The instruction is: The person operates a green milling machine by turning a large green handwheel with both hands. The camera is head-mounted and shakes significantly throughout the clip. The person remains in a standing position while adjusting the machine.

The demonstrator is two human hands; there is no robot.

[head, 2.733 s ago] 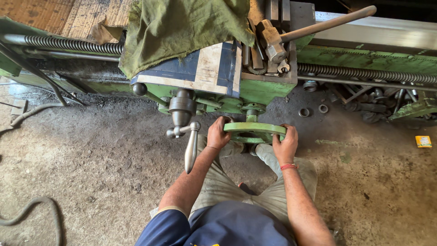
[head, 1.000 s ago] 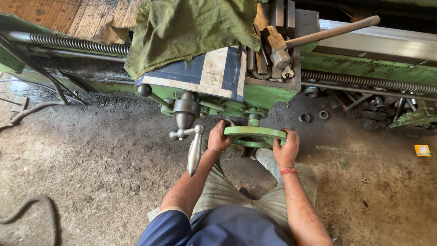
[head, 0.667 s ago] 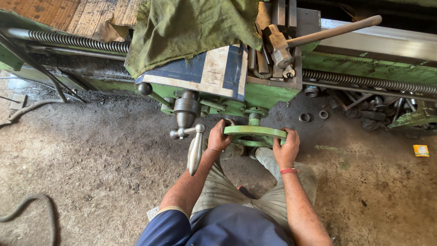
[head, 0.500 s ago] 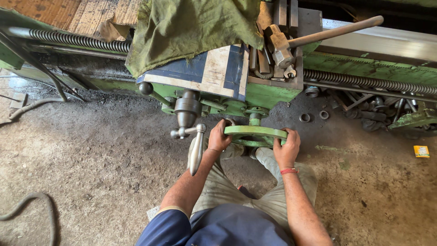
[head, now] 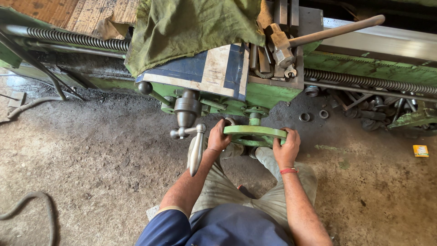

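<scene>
A green handwheel [head: 255,133] juts out from the front of a green lathe carriage [head: 236,98]. My left hand [head: 218,136] grips the wheel's left rim. On the right rim my right hand [head: 286,148] holds on; a red band circles that wrist. Just left of my left hand hangs a steel crank handle [head: 196,150] from a round hub [head: 186,109]. A long steel lever [head: 337,32] sticks out to the right above the carriage.
A green cloth [head: 191,27] drapes over the machine top. A threaded leadscrew [head: 373,82] runs along the bed. Nuts and rings [head: 314,114] lie on the dirty concrete floor. A hose [head: 32,205] curls at lower left; a small yellow packet [head: 420,150] lies right.
Both hands stay on the handwheel. The view has shifted slightly; the carriage and wheel sit a little further right in the picture than 2.7 s ago.
</scene>
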